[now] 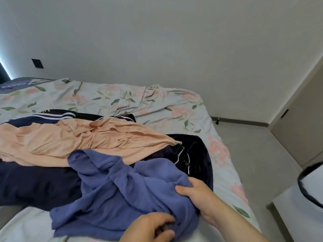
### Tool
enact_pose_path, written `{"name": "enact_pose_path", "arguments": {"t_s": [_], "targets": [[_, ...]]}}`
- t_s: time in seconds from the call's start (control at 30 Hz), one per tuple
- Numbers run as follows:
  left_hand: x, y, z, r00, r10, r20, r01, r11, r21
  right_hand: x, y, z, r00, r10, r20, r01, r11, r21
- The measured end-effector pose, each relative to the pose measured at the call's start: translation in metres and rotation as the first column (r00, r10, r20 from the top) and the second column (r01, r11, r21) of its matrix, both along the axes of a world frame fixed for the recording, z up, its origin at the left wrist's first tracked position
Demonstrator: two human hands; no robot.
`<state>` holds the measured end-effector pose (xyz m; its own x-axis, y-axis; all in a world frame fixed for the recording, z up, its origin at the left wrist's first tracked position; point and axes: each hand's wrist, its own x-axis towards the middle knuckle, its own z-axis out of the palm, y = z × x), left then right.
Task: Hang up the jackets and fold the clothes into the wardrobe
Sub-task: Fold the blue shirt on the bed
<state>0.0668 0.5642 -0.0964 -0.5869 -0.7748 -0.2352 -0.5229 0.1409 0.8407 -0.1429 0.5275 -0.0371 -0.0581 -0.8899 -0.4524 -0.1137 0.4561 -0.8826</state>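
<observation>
A crumpled blue-purple garment (111, 191) lies on the near part of the bed. My right hand (195, 193) grips its right edge, thumb on top of the cloth. My left hand (150, 227) pinches its lower edge near the bottom of the view. Behind it spreads a peach garment (73, 138). A dark navy jacket with white stripes (50, 117) lies farther back, and more dark navy clothing (194, 154) sits under and to the right of the blue one.
The bed has a floral sheet (157, 103) and stands against a plain wall. Grey floor (253, 149) runs along its right side. A beige wardrobe door (297, 130) stands at the right. A white object with a dark rim (312, 182) is at the right edge.
</observation>
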Motion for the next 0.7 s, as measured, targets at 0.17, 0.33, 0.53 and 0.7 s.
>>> {"name": "enact_pose_path", "arguments": {"t_s": [0.17,0.33,0.53,0.7], "targets": [[0.020,-0.026,0.024,0.963,0.257,-0.079,-0.256,0.787,-0.562,-0.065,0.064,-0.010,0.980,0.012,-0.197,0.002,0.998,0.068],[0.026,-0.059,0.007,0.928,0.286,0.239,-0.134,0.855,-0.501,-0.101,0.117,-0.044,0.921,-0.183,-0.343,0.225,0.970,0.087],[-0.001,-0.049,-0.007,0.900,0.120,0.419,0.038,0.936,-0.350,-0.105,0.140,-0.075,0.767,-0.320,-0.555,0.409,0.912,0.039],[-0.021,-0.024,-0.014,0.815,0.028,0.579,0.350,0.772,-0.530,-0.096,0.137,-0.077,0.649,-0.124,-0.750,0.043,0.991,-0.127]]}}
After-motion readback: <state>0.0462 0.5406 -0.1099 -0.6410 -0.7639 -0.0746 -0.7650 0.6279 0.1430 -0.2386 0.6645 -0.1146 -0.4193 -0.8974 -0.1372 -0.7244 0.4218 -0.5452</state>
